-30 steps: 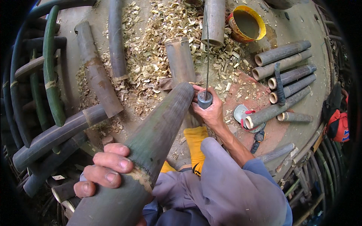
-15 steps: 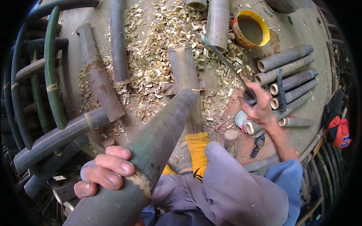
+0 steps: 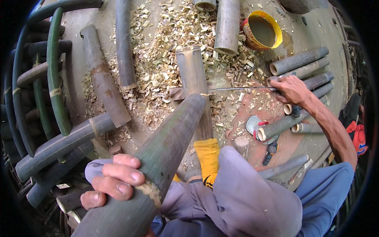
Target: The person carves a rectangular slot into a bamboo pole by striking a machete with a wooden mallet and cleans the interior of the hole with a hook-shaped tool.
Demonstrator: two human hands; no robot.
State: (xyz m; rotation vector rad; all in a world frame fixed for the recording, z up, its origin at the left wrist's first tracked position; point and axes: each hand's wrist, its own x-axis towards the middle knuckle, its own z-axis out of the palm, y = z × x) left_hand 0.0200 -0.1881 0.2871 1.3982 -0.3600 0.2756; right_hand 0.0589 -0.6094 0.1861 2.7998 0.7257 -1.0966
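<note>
Our right hand (image 3: 291, 90) has swung the long blade (image 3: 241, 89) out to three o'clock, fingers clenched on its handle; left hand (image 3: 114, 179) stays wrapped round the bamboo pole (image 3: 166, 154), awaiting another cut.

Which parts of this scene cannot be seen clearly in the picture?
- Head view: the handle of the long blade is covered by the right hand.
- The near end of the green bamboo pole, gripped by the left hand, is cut off at the lower edge.
- The yellow bucket: contents unclear.

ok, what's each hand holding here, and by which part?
Left hand wraps the near, thick end of the green bamboo pole. Right hand grips the long blade by its handle end.
</note>
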